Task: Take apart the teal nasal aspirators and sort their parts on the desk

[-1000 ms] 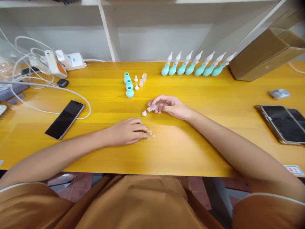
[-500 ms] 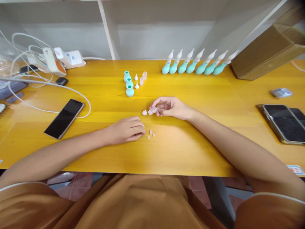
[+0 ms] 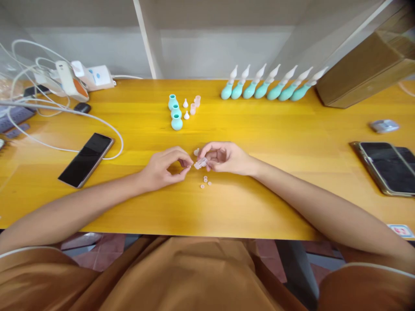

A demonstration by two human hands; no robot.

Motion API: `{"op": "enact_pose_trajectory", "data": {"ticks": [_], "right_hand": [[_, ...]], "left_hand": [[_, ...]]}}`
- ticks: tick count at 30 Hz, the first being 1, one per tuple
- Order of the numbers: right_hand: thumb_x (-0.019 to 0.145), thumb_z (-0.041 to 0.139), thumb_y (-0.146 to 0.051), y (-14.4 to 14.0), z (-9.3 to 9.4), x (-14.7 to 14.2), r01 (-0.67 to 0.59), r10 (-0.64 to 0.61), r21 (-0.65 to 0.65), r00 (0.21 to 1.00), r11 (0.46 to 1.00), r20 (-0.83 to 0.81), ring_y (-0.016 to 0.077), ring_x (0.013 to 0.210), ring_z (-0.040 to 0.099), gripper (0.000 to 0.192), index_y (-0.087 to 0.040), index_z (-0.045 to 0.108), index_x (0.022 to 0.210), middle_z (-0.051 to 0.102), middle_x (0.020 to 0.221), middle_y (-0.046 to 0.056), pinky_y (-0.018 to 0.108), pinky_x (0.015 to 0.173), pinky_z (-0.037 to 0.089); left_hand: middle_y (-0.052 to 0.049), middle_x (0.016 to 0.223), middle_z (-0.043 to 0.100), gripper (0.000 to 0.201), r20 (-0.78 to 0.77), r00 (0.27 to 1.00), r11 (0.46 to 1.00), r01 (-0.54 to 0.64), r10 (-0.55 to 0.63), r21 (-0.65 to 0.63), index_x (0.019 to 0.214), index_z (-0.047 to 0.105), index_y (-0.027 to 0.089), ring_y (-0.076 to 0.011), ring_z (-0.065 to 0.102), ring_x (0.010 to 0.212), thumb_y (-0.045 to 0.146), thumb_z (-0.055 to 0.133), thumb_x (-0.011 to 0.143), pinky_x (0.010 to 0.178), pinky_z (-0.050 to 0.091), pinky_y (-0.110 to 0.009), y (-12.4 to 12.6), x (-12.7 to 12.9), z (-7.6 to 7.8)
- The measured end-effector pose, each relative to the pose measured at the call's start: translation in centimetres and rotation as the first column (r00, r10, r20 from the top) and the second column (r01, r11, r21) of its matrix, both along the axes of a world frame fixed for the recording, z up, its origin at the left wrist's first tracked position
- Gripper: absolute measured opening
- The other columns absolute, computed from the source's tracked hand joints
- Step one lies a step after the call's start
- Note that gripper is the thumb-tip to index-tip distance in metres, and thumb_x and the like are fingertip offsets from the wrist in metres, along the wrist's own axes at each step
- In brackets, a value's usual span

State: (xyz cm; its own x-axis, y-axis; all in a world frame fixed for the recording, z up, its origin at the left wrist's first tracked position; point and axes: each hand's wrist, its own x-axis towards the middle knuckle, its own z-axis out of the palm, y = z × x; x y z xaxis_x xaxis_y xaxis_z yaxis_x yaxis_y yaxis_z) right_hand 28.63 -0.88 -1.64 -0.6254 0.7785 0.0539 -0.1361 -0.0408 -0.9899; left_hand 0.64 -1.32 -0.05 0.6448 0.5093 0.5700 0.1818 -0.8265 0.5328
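Back left corner of the bench [image 3: 279,129]: white cables [image 3: 126,77] tangled with plugs [image 3: 102,77]. A black phone [image 3: 86,160] lies slantwise toward the left edge. Your left hand [image 3: 164,168] is over the middle — thumb and forefinger narrow, tips almost meeting; can't tell if a tiny piece sits between. Three open teal bulbs [image 3: 177,122] stand in a line, in from the back edge, with two white cones [image 3: 186,115] and two pinkish cups [image 3: 193,109] beside them. A whitish cap [image 3: 196,151] lies just behind your hands, partly hidden. The clear part [image 3: 200,163] is pinched in your right hand [image 3: 231,159], just beside your left fingertips — contact unclear. Four small rings [image 3: 205,180] lie on the front-edge side of it. Seven teal bulbs with white tips [image 3: 260,90] line the back edge, ending near a cardboard box [image 3: 356,77], back right corner. Near the right edge: small packet [image 3: 384,126], two phones [image 3: 379,168]; sticker [image 3: 401,230] by the front right corner.
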Motion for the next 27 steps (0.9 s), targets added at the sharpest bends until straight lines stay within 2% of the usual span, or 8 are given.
{"op": "enact_pose_trajectory", "data": {"ticks": [5,11,16,23,27], "right_hand": [[0.088,0.094,-0.036,-1.9,0.1,-1.6,0.116,-0.119,0.041,0.991,0.992,0.058,0.0161,0.079,0.075,0.034,-0.021,0.073,0.111,0.082,0.101,0.006,0.03,0.072,0.065],[0.093,0.087,-0.034,-3.2,-0.1,-2.7,0.216,-0.247,0.224,0.962,0.95,0.118,0.0154,0.072,0.072,0.027,-0.023,0.072,0.113,0.081,0.094,0.004,0.029,0.065,0.062],[0.096,0.082,-0.035,-3.4,-0.2,-2.9,0.203,-0.247,0.286,0.961,0.936,0.126,0.0153,0.07,0.072,0.025,-0.023,0.07,0.115,0.079,0.092,0.003,0.029,0.06,0.06],[0.099,0.081,-0.038,-3.4,-0.3,-2.8,0.2,-0.235,0.292,0.968,0.935,0.087,0.0133,0.07,0.071,0.026,-0.021,0.07,0.114,0.076,0.09,0.003,0.025,0.06,0.06],[0.099,0.081,-0.036,-3.3,-0.6,-2.7,0.198,-0.234,0.302,0.968,0.933,0.09,0.0131,0.069,0.071,0.026,-0.019,0.07,0.116,0.076,0.09,0.003,0.024,0.058,0.06]], "left_hand": [[-0.005,0.103,0.079,0.017,0.047,0.999,0.999,-0.018,0.016,0.027,0.113,0.071,0.02,-0.0147,0.077,0.091,0.013,0.073,0.098,0.087,0.065,-0.028,0.0,0.0,0.0],[-0.005,0.103,0.079,0.016,0.054,0.998,0.997,-0.016,0.013,0.071,0.113,0.07,0.021,-0.0149,0.077,0.093,0.014,0.075,0.1,0.086,0.065,-0.028,0.0,0.2,0.2],[-0.005,0.105,0.08,0.013,0.047,0.999,0.998,-0.013,0.01,0.064,0.113,0.07,0.021,-0.0152,0.077,0.093,0.018,0.077,0.101,0.086,0.064,-0.028,0.0,0.3,0.1],[-0.005,0.103,0.081,0.015,0.063,0.998,1.0,0.005,-0.004,-0.014,0.112,0.072,0.02,-0.0151,0.078,0.092,0.02,0.081,0.101,0.087,0.063,-0.027,0.1,0.1,-0.4],[-0.004,0.096,0.079,0.015,0.093,0.996,1.0,-0.012,0.013,-0.009,0.106,0.072,0.02,-0.0143,0.077,0.086,0.02,0.085,0.098,0.082,0.062,-0.025,0.1,0.1,-0.2]]}}
